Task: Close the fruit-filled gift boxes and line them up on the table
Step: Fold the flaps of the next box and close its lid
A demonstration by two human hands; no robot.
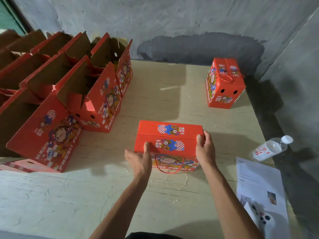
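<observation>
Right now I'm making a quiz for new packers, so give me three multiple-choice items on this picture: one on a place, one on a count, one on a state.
1. Where does the water bottle lie?
A. at the table's right edge
B. on top of a box
C. among the open boxes

2. How many closed boxes are on the table?
A. none
B. two
C. five

3. What state are the flaps of the box between the hands in?
A. standing up
B. torn off
C. folded flat

Answers:
1. A: the water bottle lies on its side near the right edge of the table, above a printed sheet.
2. B: the near box and the far box are shut; the open boxes crowd the left.
3. C: its top is flat, with the left hand and right hand at its ends.
</observation>
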